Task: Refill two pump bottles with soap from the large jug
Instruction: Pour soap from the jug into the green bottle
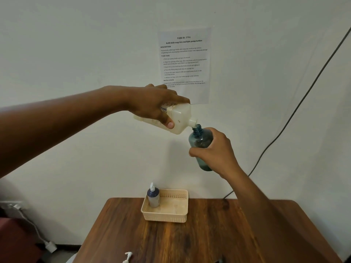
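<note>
The cream soap jug (178, 118), tipped nearly flat in the left hand's (155, 105) grasp, meets the open mouth of the teal bottle (199, 141) clasped by the right hand (218, 154), both raised high above the wooden table (209, 234). Below, a capped pump bottle (153, 196) stands in the beige basket (167, 215); a loose pump head (127, 257) lies at the table's near edge.

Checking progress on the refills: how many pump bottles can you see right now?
2. One blue bottle, neck open, is held in the right hand under the jug; one capped bottle stands in the basket.
</note>
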